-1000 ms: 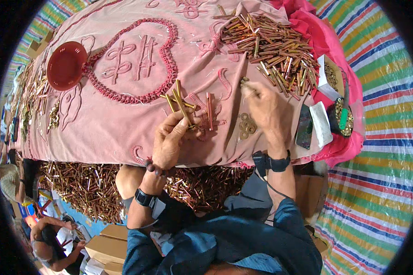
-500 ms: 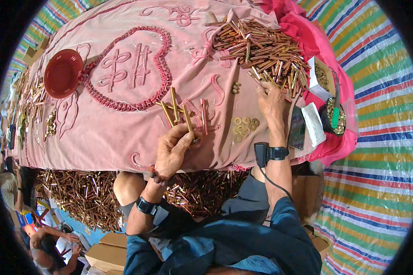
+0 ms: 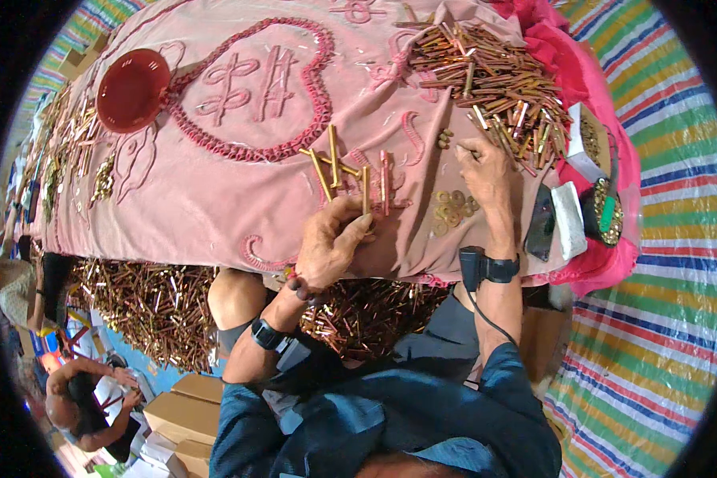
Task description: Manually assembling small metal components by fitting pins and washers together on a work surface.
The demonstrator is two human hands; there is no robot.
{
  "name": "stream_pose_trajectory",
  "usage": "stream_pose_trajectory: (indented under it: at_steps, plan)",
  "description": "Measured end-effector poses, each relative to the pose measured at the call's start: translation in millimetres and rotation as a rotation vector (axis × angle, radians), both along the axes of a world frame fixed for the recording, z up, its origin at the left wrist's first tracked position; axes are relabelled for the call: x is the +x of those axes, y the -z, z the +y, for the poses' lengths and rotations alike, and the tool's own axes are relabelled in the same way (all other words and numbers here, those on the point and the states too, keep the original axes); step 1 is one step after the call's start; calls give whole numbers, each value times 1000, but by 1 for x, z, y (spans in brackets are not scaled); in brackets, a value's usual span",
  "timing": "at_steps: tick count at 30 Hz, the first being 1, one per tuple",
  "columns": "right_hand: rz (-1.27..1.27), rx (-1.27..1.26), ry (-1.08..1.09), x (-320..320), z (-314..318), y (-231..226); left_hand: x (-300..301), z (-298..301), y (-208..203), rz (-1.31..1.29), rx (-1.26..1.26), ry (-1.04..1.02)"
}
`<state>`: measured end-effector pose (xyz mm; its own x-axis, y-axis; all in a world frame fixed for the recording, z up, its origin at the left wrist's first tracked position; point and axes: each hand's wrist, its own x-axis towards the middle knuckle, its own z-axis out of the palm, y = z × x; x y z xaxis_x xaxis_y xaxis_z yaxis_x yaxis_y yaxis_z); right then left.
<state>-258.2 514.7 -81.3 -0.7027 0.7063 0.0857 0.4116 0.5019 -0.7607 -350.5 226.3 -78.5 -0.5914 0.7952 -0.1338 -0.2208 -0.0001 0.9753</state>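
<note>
My left hand (image 3: 332, 245) is closed round a thin gold metal tube (image 3: 366, 190), which stands nearly upright from the fingers. Just beyond it, several loose gold tubes (image 3: 333, 156) and a pinkish copper tube (image 3: 385, 183) lie on the pink cloth (image 3: 215, 187). My right hand (image 3: 486, 175) has its thumb and fingers pinched together; whatever they hold, if anything, is too small to make out. Its fingertips are beside a few small brass pieces (image 3: 444, 139). Several flat brass rings (image 3: 452, 209) lie left of the right wrist.
A heap of copper-coloured tubes (image 3: 494, 76) covers the far right. Beside it stand a white box (image 3: 585, 143), a black container of small pieces (image 3: 605, 211) and a dark phone-like slab (image 3: 541, 223). A red bowl (image 3: 133, 90) sits at left. More tubes (image 3: 151, 315) fill the space below.
My right hand has drawn back from the heap's edge toward the small brass pieces. The left hand still holds its tube. The whole view has shifted, moving the scene rightward and up.
</note>
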Motion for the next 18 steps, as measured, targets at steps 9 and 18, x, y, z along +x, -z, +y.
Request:
stream_pose_trajectory:
  at_steps: [9, 18]
  plan:
    - [-8, -117, -98, -7, -26, -16, 2, -4, 0, -99, 34, -43]
    - [-80, -206, -138, -5, -32, -18, -3, -7, -7, -241, 125, -124]
